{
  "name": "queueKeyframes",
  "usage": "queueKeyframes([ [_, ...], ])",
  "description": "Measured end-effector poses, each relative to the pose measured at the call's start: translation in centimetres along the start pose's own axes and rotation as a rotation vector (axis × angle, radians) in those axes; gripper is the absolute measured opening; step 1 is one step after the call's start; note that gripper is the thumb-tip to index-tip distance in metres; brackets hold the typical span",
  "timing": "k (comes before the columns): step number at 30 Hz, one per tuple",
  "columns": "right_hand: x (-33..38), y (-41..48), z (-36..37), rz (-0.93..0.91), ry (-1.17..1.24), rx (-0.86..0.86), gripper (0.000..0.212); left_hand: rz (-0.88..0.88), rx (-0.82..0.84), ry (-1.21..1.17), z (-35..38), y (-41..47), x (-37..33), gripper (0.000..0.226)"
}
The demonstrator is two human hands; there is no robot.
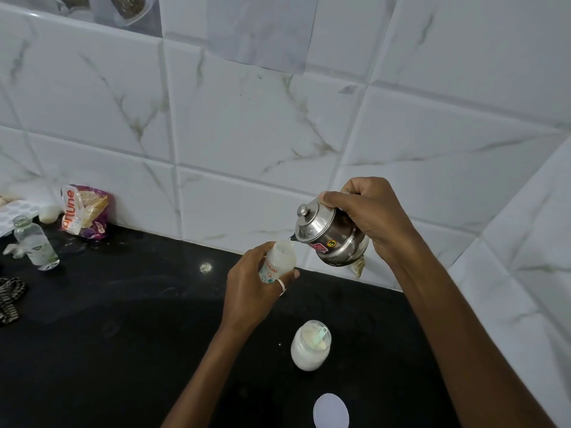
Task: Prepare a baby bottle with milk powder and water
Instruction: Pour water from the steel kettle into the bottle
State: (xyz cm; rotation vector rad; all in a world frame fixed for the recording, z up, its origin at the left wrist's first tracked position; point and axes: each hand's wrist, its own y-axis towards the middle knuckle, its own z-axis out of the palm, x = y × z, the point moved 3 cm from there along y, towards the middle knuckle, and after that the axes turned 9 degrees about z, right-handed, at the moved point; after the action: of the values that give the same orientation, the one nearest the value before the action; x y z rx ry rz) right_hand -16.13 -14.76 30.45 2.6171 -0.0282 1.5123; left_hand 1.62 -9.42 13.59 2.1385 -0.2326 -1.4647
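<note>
My left hand (250,285) grips a small white baby bottle (278,261), open at the top, above the black counter (123,335). My right hand (370,217) holds a steel kettle (327,233) with a knobbed lid, tilted to the left. Its spout sits at the bottle's rim and a thin stream of water runs in. Nearer to me, an open jar of milk powder (310,344) stands on the counter with a scoop inside. The jar's white lid (330,410) lies at the bottom edge.
A clear glass bottle (35,242) stands at the far left, beside a purple snack packet (83,211) leaning on the tiled wall (278,134). A white tray (12,214) and a striped cloth (9,298) lie at the left edge. The wall turns a corner on the right.
</note>
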Motion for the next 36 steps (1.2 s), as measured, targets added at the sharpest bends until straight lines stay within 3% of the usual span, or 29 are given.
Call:
queueKeyframes([
  [36, 1.0, -1.1, -1.2, -0.022, 0.009, -0.003, 0.034, 0.01, -0.012, 0.014, -0.8, 0.0, -0.7, 0.066],
])
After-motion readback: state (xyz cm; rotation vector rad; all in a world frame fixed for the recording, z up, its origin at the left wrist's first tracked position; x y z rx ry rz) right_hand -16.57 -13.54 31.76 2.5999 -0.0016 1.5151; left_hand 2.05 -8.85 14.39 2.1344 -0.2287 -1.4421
